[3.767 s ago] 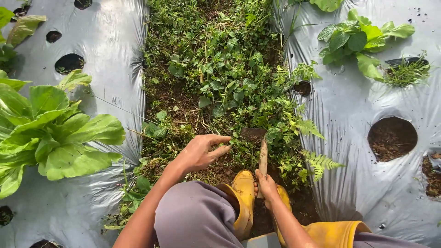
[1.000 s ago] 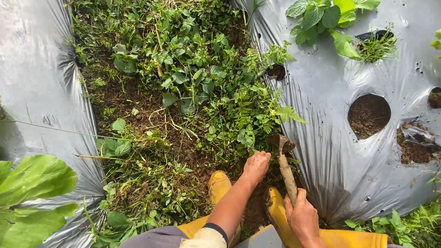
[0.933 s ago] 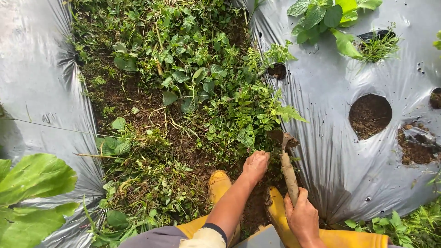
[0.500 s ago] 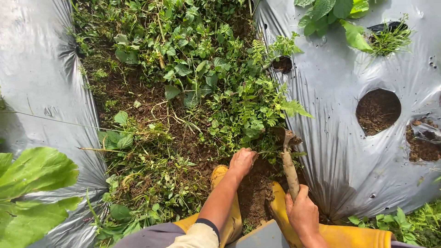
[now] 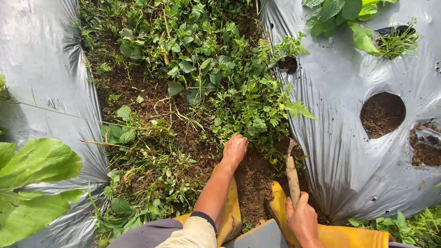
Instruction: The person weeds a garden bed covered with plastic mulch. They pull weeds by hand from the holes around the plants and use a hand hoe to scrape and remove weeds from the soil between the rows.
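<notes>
- Looking down at a weedy furrow between two beds wrapped in silver plastic mulch (image 5: 349, 151), with the person crouched in yellow boots (image 5: 229, 216).
- The left hand (image 5: 235, 149) is closed in a fist around a clump of weeds (image 5: 252, 121), right at the base where the ferny stems meet the soil. Half a second ago that hand was lower and nearer the boot; it has crept forward into the thicker green patch.
- The right hand (image 5: 301, 218) has a full grip wrapped round the wooden handle of a small hand hoe (image 5: 291, 172). The blade end is down in the dirt just beside the right-hand plastic edge, mostly buried, so I can't make out the blade itself.
- A second ago the blade was up out of the ground with a lump of soil on it, so it has since been chopped down into the earth next to the weed roots.
- Bare brown soil (image 5: 252, 183) shows between the left hand and the hoe and back toward the boots, while everything ahead is still solid green. My read: the near strip is cleared and this clump is being loosened at the roots.
- Loose pulled weeds (image 5: 147, 170) lie along the left side of the furrow.
- Around it: a big-leafed green plant (image 5: 36, 179) at bottom left, another leafy plant (image 5: 344, 14) top right, and an open planting hole (image 5: 382, 114) with only dirt in it.
</notes>
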